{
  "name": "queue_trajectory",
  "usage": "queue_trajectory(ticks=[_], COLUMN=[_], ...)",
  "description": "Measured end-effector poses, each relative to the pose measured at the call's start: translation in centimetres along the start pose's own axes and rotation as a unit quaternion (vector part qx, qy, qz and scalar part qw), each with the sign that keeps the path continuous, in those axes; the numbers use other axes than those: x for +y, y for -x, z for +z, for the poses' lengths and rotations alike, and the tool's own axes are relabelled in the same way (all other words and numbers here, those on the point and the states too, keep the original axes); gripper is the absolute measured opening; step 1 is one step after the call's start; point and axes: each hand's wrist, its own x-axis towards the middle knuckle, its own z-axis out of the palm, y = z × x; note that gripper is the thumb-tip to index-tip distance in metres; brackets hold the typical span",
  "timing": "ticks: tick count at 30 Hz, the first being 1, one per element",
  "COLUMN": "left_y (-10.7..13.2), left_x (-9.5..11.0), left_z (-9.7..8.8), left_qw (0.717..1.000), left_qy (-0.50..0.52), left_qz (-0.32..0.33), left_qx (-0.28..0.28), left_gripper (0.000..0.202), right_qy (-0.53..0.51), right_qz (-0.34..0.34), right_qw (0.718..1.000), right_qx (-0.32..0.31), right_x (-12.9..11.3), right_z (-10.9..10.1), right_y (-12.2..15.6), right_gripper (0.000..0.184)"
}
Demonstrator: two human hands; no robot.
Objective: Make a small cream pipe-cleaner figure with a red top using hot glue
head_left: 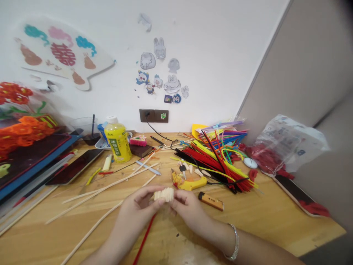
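Between my hands is a small cream coil (164, 195), ridged as if wound from fuzzy pipe cleaner. My left hand (138, 206) pinches its left side with thumb and fingers. At its right end, the thumb and fingers of my right hand (190, 209) close on the same coil. A red pipe cleaner (145, 237) runs from below the hands toward the front edge; whether it joins the coil is hidden. Long cream pipe cleaners (93, 221) lie to the left. Just beyond my right hand rests a yellow glue gun (193, 183), with an orange lighter (211, 201) nearby.
A heap of coloured pipe cleaners (217, 158) covers the back right, near a plastic bag (289, 143). A yellow drink bottle (118, 141) stands at the back left, beside a tablet (75, 167). Orange fuzzy flowers (27, 134) occupy the far left.
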Motion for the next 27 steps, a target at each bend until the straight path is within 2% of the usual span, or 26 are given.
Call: queue_trajectory(ticks=[4,7,10,13,16,20,22,23,25,27], left_y=[-0.1,0.0,-0.1,-0.2,-0.2,-0.2,-0.1,-0.1,0.1,0.3], left_x=[-0.4,-1.0,-1.5,-1.6,-1.5,-1.7,-1.8,-1.8,-1.8,-1.6], left_z=[-0.1,-0.2,-0.3,-0.4,-0.5,-0.5,-0.4,-0.4,-0.3,-0.2], left_qw=[0.998,0.991,0.984,0.979,0.976,0.976,0.978,0.979,0.981,0.983], left_qy=[-0.052,-0.103,-0.144,-0.174,-0.192,-0.188,-0.178,-0.173,-0.161,-0.151], left_qz=[0.034,0.078,0.096,0.103,0.104,0.107,0.108,0.105,0.098,0.091], left_qx=[0.023,0.037,0.031,0.028,0.019,-0.004,-0.017,-0.024,-0.036,-0.043], left_gripper=[0.016,0.015,0.015,0.016,0.018,0.018,0.017,0.016,0.014,0.013], right_qy=[0.143,0.281,0.400,0.508,0.571,0.592,0.584,0.573,0.527,0.452], right_qz=[-0.045,-0.102,-0.158,-0.238,-0.308,-0.378,-0.396,-0.399,-0.391,-0.363], right_qw=[0.989,0.954,0.903,0.828,0.760,0.710,0.707,0.714,0.753,0.813], right_qx=[-0.012,-0.006,-0.011,-0.005,0.027,0.053,0.050,0.051,0.056,0.060], right_x=[-0.3,-0.4,-0.6,-1.4,-2.3,-2.9,-2.9,-3.0,-3.1,-3.2], right_z=[0.3,0.5,0.5,0.2,-0.4,-1.1,-1.4,-1.5,-1.8,-1.9], right_y=[0.8,1.3,1.8,2.0,2.1,2.0,1.9,1.9,1.7,1.5], right_gripper=[0.026,0.019,0.017,0.020,0.025,0.024,0.023,0.022,0.020,0.018])
